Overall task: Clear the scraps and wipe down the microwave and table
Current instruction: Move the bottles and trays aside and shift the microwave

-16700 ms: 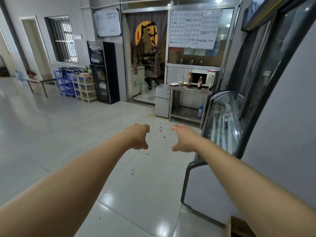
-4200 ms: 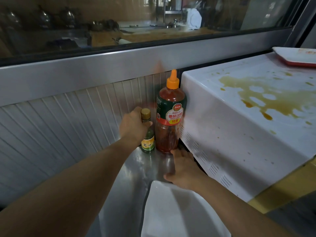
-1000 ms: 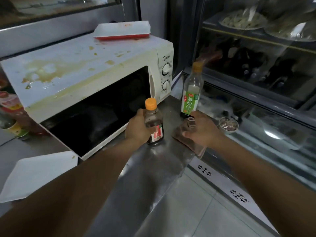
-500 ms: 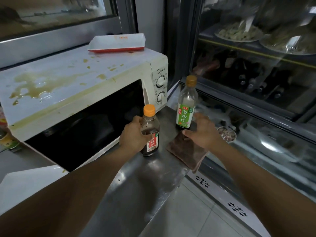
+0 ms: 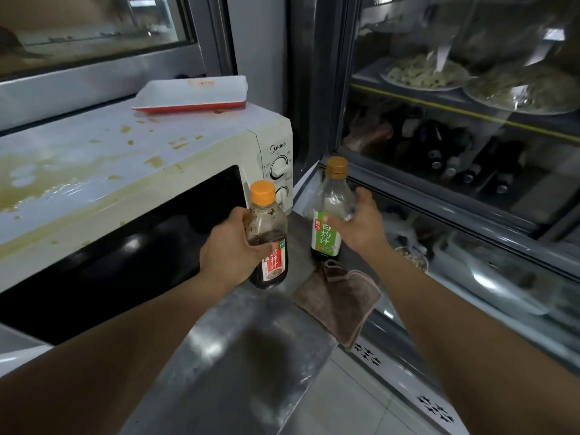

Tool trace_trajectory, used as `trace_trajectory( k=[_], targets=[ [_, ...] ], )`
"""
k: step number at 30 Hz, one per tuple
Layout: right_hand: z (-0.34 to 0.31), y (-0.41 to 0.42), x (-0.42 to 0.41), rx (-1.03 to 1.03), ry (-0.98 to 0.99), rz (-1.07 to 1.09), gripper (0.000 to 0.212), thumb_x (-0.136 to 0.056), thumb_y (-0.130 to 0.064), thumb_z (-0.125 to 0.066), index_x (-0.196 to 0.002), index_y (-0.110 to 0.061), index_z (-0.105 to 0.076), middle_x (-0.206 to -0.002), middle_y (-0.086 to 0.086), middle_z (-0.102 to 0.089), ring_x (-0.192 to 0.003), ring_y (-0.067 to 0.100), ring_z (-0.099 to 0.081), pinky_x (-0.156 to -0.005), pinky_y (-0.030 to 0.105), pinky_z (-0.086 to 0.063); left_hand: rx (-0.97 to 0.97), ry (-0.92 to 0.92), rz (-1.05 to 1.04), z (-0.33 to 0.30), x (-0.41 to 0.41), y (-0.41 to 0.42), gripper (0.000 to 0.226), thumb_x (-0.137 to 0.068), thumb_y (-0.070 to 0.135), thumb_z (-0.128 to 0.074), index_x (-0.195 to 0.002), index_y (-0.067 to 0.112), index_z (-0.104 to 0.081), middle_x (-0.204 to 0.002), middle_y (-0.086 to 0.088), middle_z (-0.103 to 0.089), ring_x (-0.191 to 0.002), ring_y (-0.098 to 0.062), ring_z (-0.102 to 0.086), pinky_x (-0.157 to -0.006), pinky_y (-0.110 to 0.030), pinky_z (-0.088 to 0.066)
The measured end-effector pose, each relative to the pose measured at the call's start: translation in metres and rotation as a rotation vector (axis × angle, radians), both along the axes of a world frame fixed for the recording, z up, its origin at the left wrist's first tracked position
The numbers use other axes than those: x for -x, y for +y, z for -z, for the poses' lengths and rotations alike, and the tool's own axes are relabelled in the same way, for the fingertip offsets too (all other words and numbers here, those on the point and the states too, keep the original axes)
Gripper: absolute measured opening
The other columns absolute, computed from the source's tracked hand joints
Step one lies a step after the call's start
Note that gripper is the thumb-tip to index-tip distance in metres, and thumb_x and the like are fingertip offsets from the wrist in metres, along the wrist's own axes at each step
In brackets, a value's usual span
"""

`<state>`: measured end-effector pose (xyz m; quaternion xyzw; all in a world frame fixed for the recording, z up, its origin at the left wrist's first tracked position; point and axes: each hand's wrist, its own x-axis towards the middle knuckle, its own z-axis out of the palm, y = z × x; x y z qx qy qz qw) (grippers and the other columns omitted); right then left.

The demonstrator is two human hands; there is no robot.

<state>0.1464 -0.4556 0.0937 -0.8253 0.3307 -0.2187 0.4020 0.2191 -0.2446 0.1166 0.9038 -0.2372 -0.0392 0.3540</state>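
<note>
I have two bottles in hand at the right end of the steel worktop [image 5: 238,350], in front of the microwave [image 5: 131,196].

Left hand [image 5: 230,246]: fingers curled round the shoulder of the red-label bottle [image 5: 270,246]. It holds dark liquid in the lower part only, so I judge it light. The plastic wall looks smeared inside; the outside may be greasy, so a grip on the label band should hold better than one on bare plastic.

Right hand [image 5: 361,227]: fingers wrapped round the green-label bottle [image 5: 329,211] from its right side, thumb across the label. Its upper part looks clear and nearly empty; I expect low weight and a thin wall that flexes under pressure. Whether either base rests on the worktop, I cannot tell.

The brown cloth [image 5: 339,299] lies near the bottles at the worktop's right edge, one corner overhanging. It is soft and limp; bunch it from the middle before lifting.

The microwave top carries dried brown spill marks and, at its far end, a red-and-white tray [image 5: 191,95].
</note>
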Motion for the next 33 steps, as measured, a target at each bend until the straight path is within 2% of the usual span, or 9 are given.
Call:
trace_trajectory(
  k=[3,7,11,16,21,24,26,30,33],
  targets=[
    [0.004,-0.003,-0.009,-0.016,-0.03,0.0,0.064,-0.075,-0.023,-0.078,-0.126,-0.008,-0.042,-0.114,0.005,-0.056,-0.097,0.017,-0.053,-0.079,0.026,-0.039,0.001,-0.002,0.023,0.001,-0.003,0.003,0.057,-0.067,0.031,-0.081,-0.114,0.02,-0.05,-0.104,0.001,-0.066,-0.094,-0.02,-0.063,-0.083,-0.044,-0.054],
    [0.006,-0.001,-0.016,-0.037,-0.049,0.004,0.044,-0.077,-0.018,-0.076,-0.108,-0.013,-0.044,-0.097,-0.003,-0.053,-0.089,0.014,-0.053,-0.076,0.026,-0.04,-0.008,-0.002,0.049,-0.001,-0.007,0.014,0.059,-0.067,0.029,-0.081,-0.117,0.021,-0.05,-0.105,0.001,-0.066,-0.096,-0.02,-0.063,-0.085,-0.044,-0.054],
    [-0.002,0.01,-0.018,-0.013,-0.097,-0.013,0.043,-0.076,-0.016,-0.076,-0.105,-0.011,-0.044,-0.093,-0.005,-0.053,-0.087,0.014,-0.054,-0.075,0.027,-0.042,-0.006,-0.012,0.044,-0.008,-0.006,0.027,0.06,-0.067,0.026,-0.081,-0.118,0.021,-0.05,-0.107,0.0,-0.066,-0.096,-0.02,-0.063,-0.084,-0.044,-0.054],
    [-0.036,0.03,-0.012,-0.019,-0.16,-0.052,0.045,-0.074,-0.016,-0.077,-0.108,-0.008,-0.047,-0.101,0.006,-0.062,-0.091,0.021,-0.06,-0.08,0.038,-0.051,-0.011,-0.036,0.003,-0.026,0.003,0.048,0.059,-0.067,0.028,-0.08,-0.117,0.022,-0.049,-0.107,0.0,-0.067,-0.096,-0.02,-0.063,-0.084,-0.044,-0.054],
    [-0.075,0.056,0.0,0.069,-0.145,-0.116,0.041,-0.075,-0.022,-0.078,-0.096,-0.013,-0.044,-0.081,-0.008,-0.05,-0.069,0.006,-0.049,-0.052,0.01,-0.036,-0.016,-0.094,-0.063,-0.055,0.018,0.076,0.06,-0.067,0.034,-0.08,-0.118,0.02,-0.051,-0.106,0.0,-0.066,-0.095,-0.019,-0.061,-0.082,-0.041,-0.053],
    [-0.099,0.072,0.009,0.099,-0.143,-0.155,0.041,-0.075,-0.021,-0.079,-0.093,-0.013,-0.043,-0.075,-0.012,-0.045,-0.064,-0.003,-0.043,-0.049,0.001,-0.035,-0.025,-0.127,-0.097,-0.077,0.029,0.097,0.058,-0.067,0.038,-0.079,-0.116,0.02,-0.051,-0.102,0.001,-0.066,-0.086,-0.017,-0.058,-0.071,-0.033,-0.05],
    [-0.113,0.086,0.014,0.103,-0.143,-0.19,0.042,-0.074,-0.022,-0.079,-0.092,-0.012,-0.043,-0.076,-0.008,-0.047,-0.065,0.003,-0.045,-0.049,0.007,-0.037,-0.026,-0.134,-0.119,-0.092,0.037,0.113,0.059,-0.067,0.039,-0.079,-0.116,0.02,-0.051,-0.101,0.0,-0.066,-0.086,-0.019,-0.06,-0.07,-0.034,-0.051],
    [-0.137,0.116,0.023,0.101,-0.148,-0.264,0.044,-0.073,-0.025,-0.079,-0.1,-0.01,-0.048,-0.086,-0.004,-0.052,-0.079,0.014,-0.053,-0.064,0.025,-0.042,-0.028,-0.157,-0.164,-0.119,0.052,0.148,0.061,-0.066,0.042,-0.08,-0.116,0.02,-0.051,-0.102,-0.002,-0.065,-0.088,-0.021,-0.062,-0.075,-0.038,-0.054],
    [-0.155,0.144,0.026,0.091,-0.138,-0.313,0.05,-0.072,-0.031,-0.08,-0.107,-0.011,-0.051,-0.089,-0.006,-0.054,-0.078,0.01,-0.054,-0.065,0.023,-0.043,-0.029,-0.183,-0.206,-0.137,0.063,0.178,0.065,-0.065,0.044,-0.08,-0.117,0.019,-0.051,-0.103,-0.001,-0.064,-0.089,-0.019,-0.061,-0.077,-0.036,-0.054]
  ],
)
